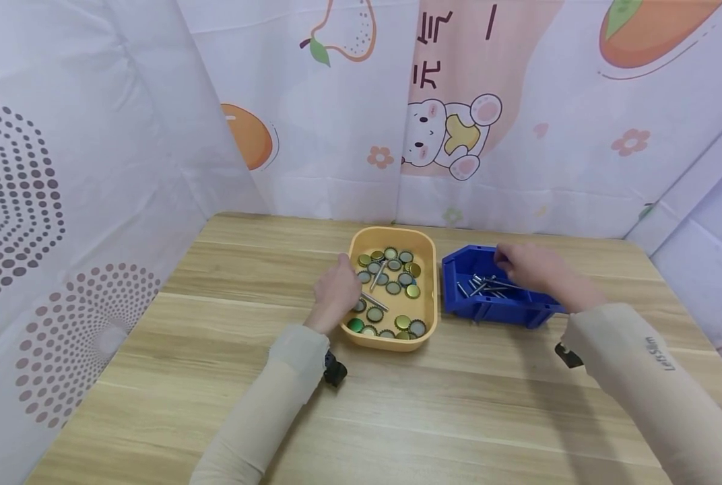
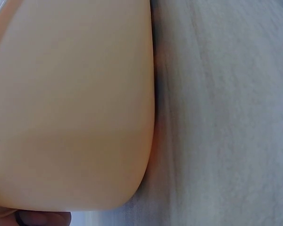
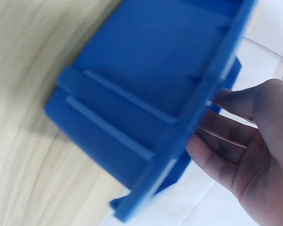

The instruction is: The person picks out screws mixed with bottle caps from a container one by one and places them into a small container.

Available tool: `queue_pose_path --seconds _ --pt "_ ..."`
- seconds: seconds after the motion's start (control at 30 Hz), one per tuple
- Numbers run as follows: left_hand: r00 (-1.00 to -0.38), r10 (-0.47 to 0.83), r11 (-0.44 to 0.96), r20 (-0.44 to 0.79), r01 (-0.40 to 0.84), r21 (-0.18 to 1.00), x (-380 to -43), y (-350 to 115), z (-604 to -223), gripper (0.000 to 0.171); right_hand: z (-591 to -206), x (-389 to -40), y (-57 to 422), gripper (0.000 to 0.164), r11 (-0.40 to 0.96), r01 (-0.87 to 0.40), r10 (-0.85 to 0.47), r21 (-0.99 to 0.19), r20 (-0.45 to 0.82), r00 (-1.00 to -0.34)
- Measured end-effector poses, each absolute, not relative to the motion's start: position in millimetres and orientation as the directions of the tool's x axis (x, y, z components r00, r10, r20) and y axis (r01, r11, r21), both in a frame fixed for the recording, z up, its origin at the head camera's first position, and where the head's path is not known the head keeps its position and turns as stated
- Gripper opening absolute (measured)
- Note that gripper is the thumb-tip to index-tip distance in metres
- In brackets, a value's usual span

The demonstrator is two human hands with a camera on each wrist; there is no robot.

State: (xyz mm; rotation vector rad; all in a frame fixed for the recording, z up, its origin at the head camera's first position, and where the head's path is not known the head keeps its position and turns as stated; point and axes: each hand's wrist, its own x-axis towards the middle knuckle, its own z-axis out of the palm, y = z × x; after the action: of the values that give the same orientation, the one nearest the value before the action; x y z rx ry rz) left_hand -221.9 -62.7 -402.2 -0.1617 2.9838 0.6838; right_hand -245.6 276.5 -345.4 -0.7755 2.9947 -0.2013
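Note:
A yellow tray [image 1: 423, 303] holds several bottle caps [image 1: 394, 287] and a few metal bolts [image 1: 374, 301]. My left hand [image 1: 339, 286] is at its left rim and appears to grip it. In the left wrist view, the tray's outer wall [image 2: 75, 103] fills much of the frame, with fingers [image 2: 45, 218] at its lower corner. To the right, my right hand [image 1: 527, 266] reaches over a blue bin [image 1: 488, 310] with several bolts [image 1: 482, 286] inside. The right wrist view shows bent fingers [image 3: 212, 160] at the bin's edge. The bin wall hides the tips, so anything between them is unclear.
Both containers stand side by side on a wood-grain table [image 1: 428, 404]. A printed white curtain [image 1: 337, 135] hangs behind the table's far edge, and another white cloth [image 1: 106, 168] hangs at the left.

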Motion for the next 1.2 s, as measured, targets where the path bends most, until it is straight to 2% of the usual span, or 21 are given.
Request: queue_pose_path --seconds 0.23,0.57,0.8,1.2 --pt "-0.992 -0.084 0.891 -0.093 -0.116 0.439 -222.4 -63.2 -402.6 0.018 -331.8 -248.7 262.7 0.008 0.854 -0.497 -0.498 -0.156 0.034 -0.866" --pt "-0.991 -0.079 0.895 -0.112 -0.12 0.43 -223.4 -62.3 -403.5 0.023 -311.2 -248.3 223.9 0.014 0.868 -0.48 -0.488 -0.131 -0.041 -0.872" --pt "-0.99 -0.078 0.893 -0.114 -0.12 0.434 -222.9 -61.9 -402.8 0.022 -314.6 -248.0 201.1 0.015 0.841 -0.519 -0.527 -0.155 -0.013 -0.85" --pt "-0.99 -0.082 0.883 -0.115 -0.125 0.453 -224.1 -62.9 -403.8 0.022 -331.4 -245.9 153.2 0.032 0.825 -0.544 -0.553 -0.155 -0.015 -0.833"
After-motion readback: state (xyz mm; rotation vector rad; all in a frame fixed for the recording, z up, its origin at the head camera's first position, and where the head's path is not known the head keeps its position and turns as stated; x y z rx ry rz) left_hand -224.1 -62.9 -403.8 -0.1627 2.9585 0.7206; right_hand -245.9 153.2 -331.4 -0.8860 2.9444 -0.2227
